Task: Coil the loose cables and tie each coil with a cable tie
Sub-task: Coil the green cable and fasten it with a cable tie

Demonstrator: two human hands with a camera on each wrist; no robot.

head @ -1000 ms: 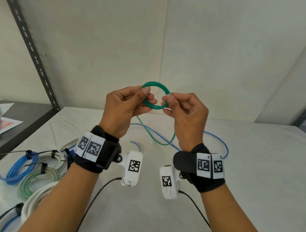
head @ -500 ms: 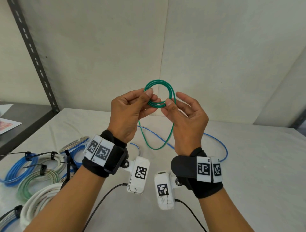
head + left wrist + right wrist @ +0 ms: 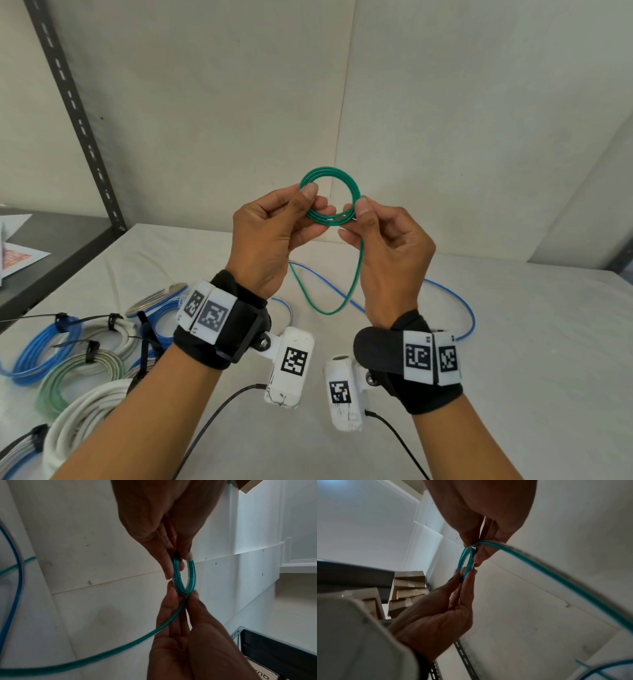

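1. Currently the left hand (image 3: 270, 236) and the right hand (image 3: 387, 246) are raised above the table (image 3: 513, 342), palms turned toward each other, with the green coil (image 3: 330, 197) held between them.
2. Grip state, left: thumb and fingers pinch the coil's left side; the turns lie stacked in the pinch.
3. Grip state, right: thumb and forefinger pinch the coil's lower right side, at the point where the free length leaves the coil.
4. Key relation: the uncoiled tail of the green cable (image 3: 356, 270) drops straight down from the right grip, bends in a U below both hands and runs back up behind the left hand. The slack to be wound therefore lies below the right grip, and the right hand is the nearer one to feed it.
5. Coil plane: roughly upright and facing the person; its opening sits above and between the two grips.
6. Judgement: coiling is partly done, and no cable tie is on this coil yet.
7. Below and left of the left grip lie tied coils (image 3: 82, 363). A loose blue cable (image 3: 455, 301) runs across the table below the right grip.
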